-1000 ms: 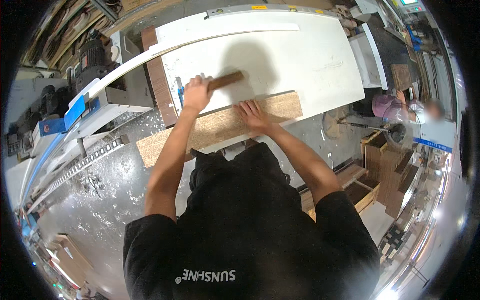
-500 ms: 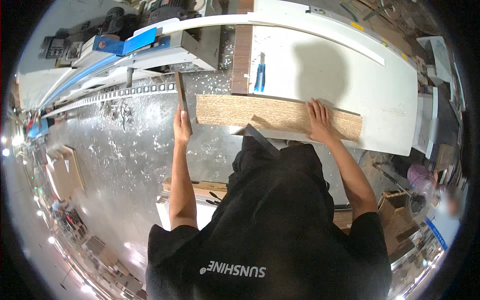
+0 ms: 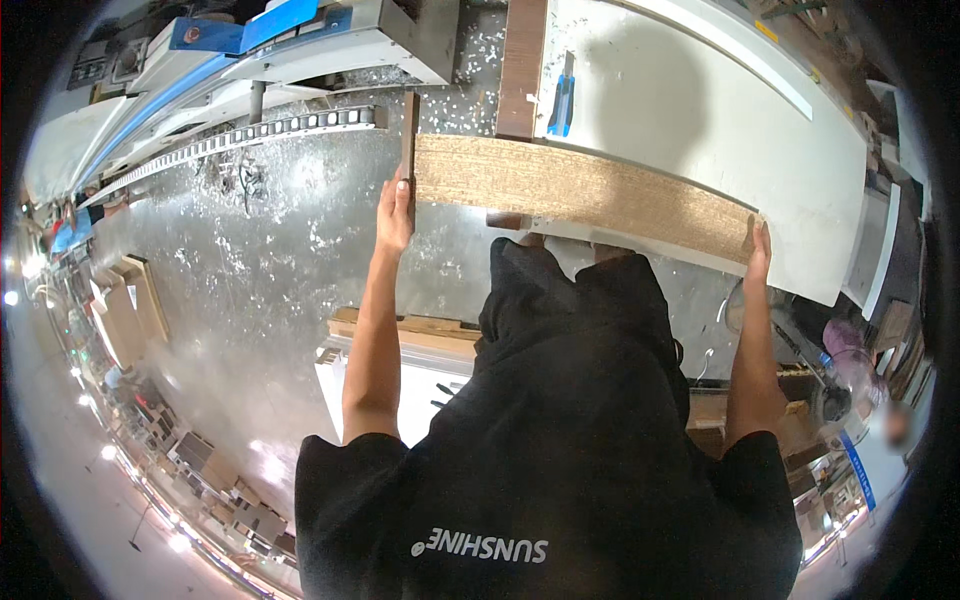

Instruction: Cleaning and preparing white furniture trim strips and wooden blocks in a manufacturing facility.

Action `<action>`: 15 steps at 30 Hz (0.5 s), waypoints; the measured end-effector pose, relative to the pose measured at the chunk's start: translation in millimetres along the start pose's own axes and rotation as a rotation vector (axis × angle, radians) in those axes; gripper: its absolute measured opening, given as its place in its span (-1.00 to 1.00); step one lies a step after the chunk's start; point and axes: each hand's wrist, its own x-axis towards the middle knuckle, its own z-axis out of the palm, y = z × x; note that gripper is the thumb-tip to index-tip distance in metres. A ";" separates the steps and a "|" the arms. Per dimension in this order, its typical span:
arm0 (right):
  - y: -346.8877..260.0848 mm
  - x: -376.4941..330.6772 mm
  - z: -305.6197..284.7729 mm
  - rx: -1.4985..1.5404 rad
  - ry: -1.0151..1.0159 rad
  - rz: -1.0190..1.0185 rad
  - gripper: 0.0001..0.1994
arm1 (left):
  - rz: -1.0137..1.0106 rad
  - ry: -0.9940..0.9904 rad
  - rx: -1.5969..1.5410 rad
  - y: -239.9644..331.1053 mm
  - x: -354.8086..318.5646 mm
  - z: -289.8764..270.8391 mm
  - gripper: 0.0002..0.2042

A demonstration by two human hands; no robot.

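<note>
A long, light wood-grain board lies crosswise in front of me, partly over a white panel, its left part jutting past the panel's side. My left hand is closed on a narrow dark brown strip, which stands across the board's left end and looks to be touching it. At the other end, my right hand grips the board's right edge; part of its fingers is hidden. Beyond the board, a blue utility knife with its blade out rests on the white panel.
A dark brown board runs along the panel's left side. At the left stand a machine with blue parts and a cable chain. Pale scraps dot the grey floor. Stacked boards sit by my left arm. Another person is far right.
My left hand has brought the dark strip rightward against the board's left end. My right hand has slid from the board's face to its right end. The view has shifted a little.
</note>
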 end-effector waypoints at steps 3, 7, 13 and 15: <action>-12.7 -6.7 9.8 0.025 0.066 0.087 -0.05 | -0.025 -0.006 0.008 1.8 -6.3 -3.3 -0.29; -10.5 -3.1 -2.6 0.015 0.068 0.091 -0.03 | 0.009 -0.001 -0.012 1.9 1.3 4.8 -0.29; -12.8 -2.4 3.9 -0.036 0.066 0.090 -0.02 | 0.046 -0.017 0.061 8.2 1.5 0.3 -0.29; -16.1 -1.4 -3.7 -0.075 0.075 0.065 -0.03 | 0.025 -0.030 0.052 8.9 4.6 5.3 -0.30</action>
